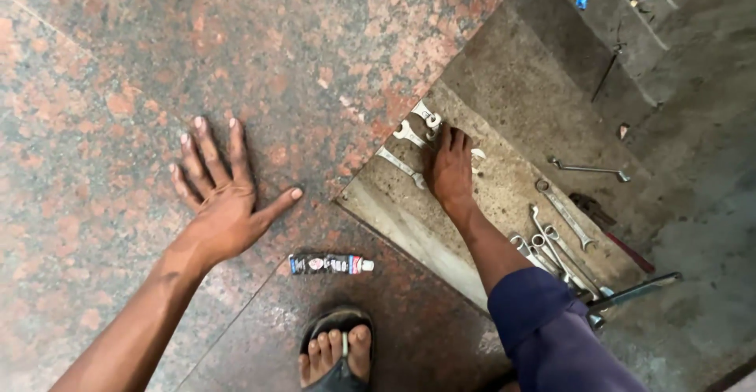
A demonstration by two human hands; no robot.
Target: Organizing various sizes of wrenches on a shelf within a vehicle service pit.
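On the lower concrete step, a cluster of open-ended spanners [411, 136] is touched by the right hand [449, 173], fingers lying over them; whether any is gripped cannot be told. The left hand [224, 203] is pressed flat and spread, holding nothing, on the granite floor [118, 61], near a small tube [331, 264].

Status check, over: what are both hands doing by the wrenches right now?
Left hand flat on granite floor, fingers spread, empty. Right hand down on loose wrenches on lower step. Small tube lies near sandalled foot, untouched.

Right hand [449, 173] hides wrench [429, 120] handles; foot's [337, 352] heel cut off below.
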